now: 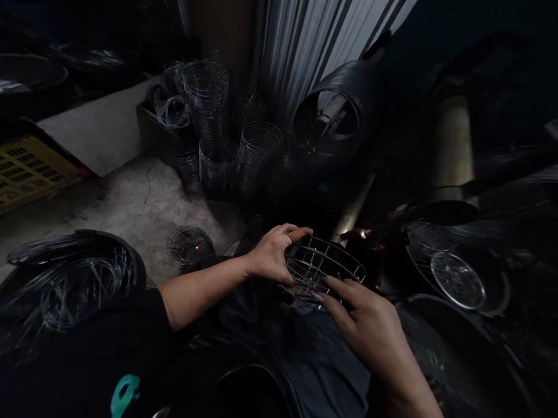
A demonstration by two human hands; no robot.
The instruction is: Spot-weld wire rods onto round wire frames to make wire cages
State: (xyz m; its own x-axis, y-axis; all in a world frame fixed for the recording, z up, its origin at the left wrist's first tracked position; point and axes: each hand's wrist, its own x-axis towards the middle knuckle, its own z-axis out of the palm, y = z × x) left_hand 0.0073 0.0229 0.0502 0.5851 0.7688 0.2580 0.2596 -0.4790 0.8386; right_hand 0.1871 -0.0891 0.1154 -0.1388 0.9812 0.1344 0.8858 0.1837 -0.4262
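A round wire basket [325, 264] with a grid mesh is held in front of me, above my lap. My left hand [273, 254] grips its left rim, fingers curled over the top wire. My right hand [367, 320] rests on its near right side, fingers stretched along the rim and pressed to it. Just past the basket, a small orange glow shows at a metal arm [367, 234] of a dark machine.
Stacks of finished wire baskets [222, 135] stand on the concrete floor ahead. A single wire basket [190, 244] lies closer. A black tub of loose wire rings [68, 283] sits at left, a yellow crate [14, 174] farther left. A shiny round dish [458, 279] sits at right.
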